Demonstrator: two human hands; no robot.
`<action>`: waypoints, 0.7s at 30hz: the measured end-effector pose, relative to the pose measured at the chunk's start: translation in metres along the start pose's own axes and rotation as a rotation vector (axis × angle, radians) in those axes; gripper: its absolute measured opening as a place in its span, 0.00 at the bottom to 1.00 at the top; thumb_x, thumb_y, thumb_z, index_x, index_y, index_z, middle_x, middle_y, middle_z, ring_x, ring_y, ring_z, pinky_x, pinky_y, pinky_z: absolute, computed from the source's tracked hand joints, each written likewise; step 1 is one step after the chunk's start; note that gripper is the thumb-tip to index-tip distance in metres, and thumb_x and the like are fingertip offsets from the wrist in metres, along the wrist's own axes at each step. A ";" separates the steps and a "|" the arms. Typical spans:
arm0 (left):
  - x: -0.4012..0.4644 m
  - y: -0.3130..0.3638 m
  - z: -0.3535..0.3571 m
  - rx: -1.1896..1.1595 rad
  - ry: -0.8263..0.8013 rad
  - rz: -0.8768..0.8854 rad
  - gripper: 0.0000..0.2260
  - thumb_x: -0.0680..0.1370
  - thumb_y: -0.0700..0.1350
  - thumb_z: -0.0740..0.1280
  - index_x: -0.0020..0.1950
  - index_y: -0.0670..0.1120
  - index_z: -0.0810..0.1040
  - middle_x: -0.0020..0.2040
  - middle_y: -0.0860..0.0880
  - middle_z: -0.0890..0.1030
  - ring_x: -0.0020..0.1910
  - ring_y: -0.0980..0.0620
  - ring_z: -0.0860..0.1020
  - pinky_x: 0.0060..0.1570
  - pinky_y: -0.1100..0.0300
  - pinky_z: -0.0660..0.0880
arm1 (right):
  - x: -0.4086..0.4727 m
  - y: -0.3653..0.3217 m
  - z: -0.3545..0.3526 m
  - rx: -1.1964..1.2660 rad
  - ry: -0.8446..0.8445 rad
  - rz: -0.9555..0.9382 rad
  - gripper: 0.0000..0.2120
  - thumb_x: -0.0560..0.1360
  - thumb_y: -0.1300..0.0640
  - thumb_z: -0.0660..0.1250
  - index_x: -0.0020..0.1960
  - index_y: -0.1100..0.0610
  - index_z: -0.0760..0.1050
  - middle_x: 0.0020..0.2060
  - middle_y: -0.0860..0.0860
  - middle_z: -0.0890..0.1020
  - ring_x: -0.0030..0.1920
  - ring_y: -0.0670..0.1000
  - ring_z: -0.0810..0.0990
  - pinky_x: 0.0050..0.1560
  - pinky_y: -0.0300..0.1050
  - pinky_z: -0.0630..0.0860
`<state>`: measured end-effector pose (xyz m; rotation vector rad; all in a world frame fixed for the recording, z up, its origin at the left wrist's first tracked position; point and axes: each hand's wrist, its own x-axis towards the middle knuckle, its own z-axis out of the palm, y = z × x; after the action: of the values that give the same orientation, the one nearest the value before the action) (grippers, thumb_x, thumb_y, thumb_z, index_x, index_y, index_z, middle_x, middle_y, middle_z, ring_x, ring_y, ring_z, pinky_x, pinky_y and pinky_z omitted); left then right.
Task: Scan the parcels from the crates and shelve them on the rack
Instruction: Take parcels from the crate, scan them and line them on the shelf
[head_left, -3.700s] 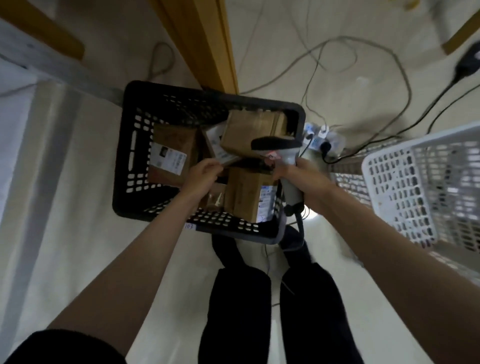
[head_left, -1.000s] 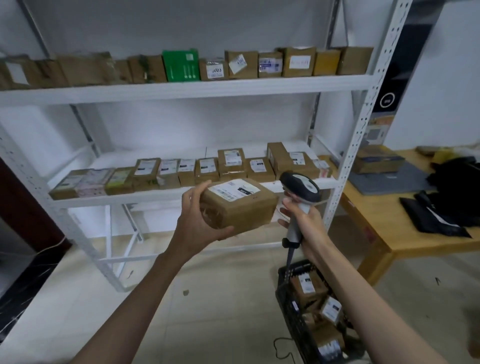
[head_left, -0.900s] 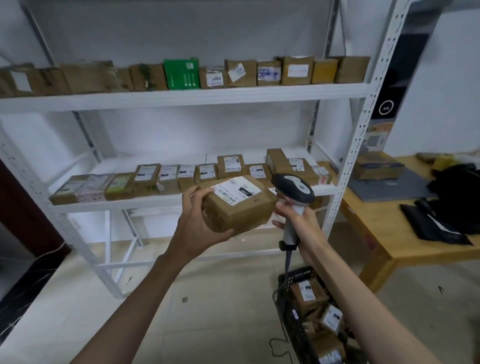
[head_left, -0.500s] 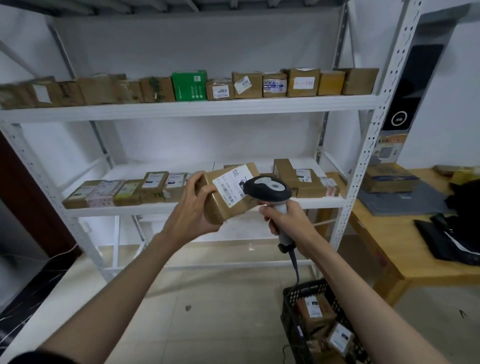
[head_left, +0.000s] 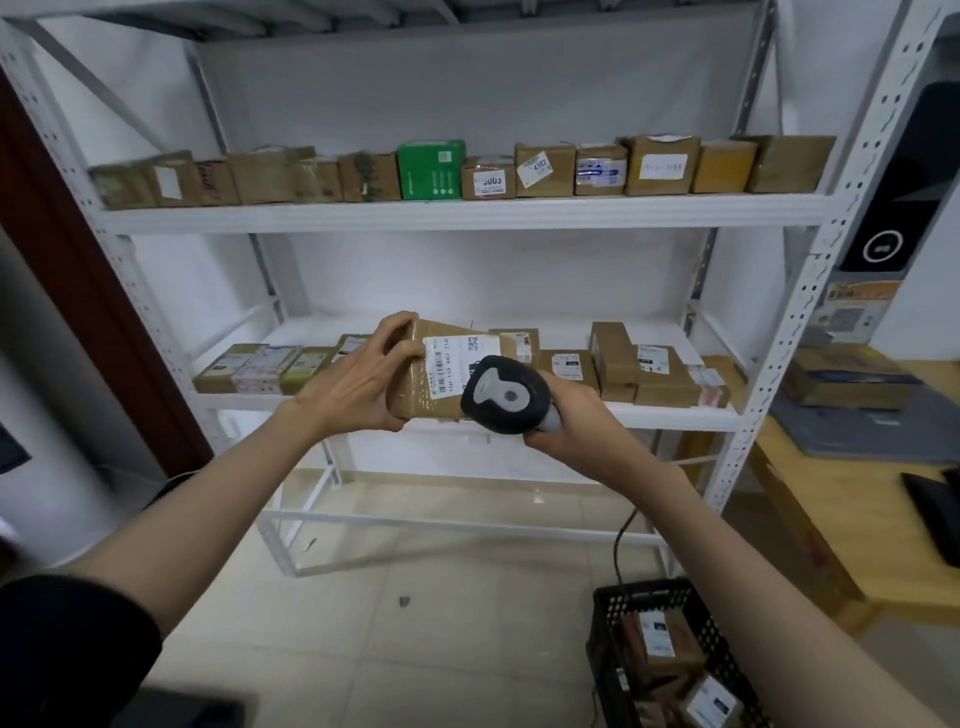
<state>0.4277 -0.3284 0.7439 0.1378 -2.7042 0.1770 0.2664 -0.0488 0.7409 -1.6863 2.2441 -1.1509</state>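
Rack (head_left: 467, 214) against white wall, left hand (head_left: 358, 387) gripping parcel (head_left: 431, 379), right hand (head_left: 566, 415) gripping scanner (head_left: 504, 395).

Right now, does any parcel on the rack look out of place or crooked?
Mostly tidy. On the top shelf, one green box stands out among brown cartons, and the label on a carton beside it sits askew. On the lower shelf, one small carton is stacked on others, not in the row.

Single head-worn wide-angle view, looking forward and slightly down from my eye level: my forearms reach in from the bottom edge, the rack (head_left: 467, 215) faces me at close range, floor (head_left: 415, 649) below.
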 end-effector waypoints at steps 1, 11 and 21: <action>-0.001 -0.002 -0.003 0.013 -0.014 0.000 0.42 0.61 0.55 0.78 0.69 0.51 0.62 0.76 0.46 0.55 0.58 0.39 0.75 0.39 0.47 0.81 | 0.001 -0.002 0.000 -0.061 -0.031 -0.030 0.17 0.73 0.59 0.73 0.59 0.50 0.75 0.50 0.45 0.82 0.50 0.49 0.80 0.51 0.50 0.79; -0.015 0.004 -0.030 0.072 -0.036 0.017 0.41 0.63 0.52 0.81 0.69 0.50 0.63 0.77 0.44 0.56 0.63 0.41 0.72 0.42 0.57 0.79 | 0.013 -0.016 -0.010 -0.396 -0.097 -0.232 0.11 0.78 0.53 0.69 0.58 0.48 0.72 0.51 0.43 0.78 0.48 0.52 0.80 0.48 0.56 0.80; 0.000 0.003 -0.045 0.122 -0.009 0.014 0.42 0.63 0.53 0.80 0.70 0.53 0.61 0.77 0.45 0.55 0.62 0.40 0.73 0.37 0.51 0.81 | 0.029 -0.025 -0.039 -0.414 -0.082 -0.303 0.12 0.79 0.51 0.68 0.60 0.50 0.73 0.52 0.46 0.80 0.48 0.52 0.79 0.45 0.49 0.76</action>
<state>0.4458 -0.3190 0.7836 0.1564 -2.7040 0.3461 0.2560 -0.0566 0.7937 -2.2437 2.3524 -0.6675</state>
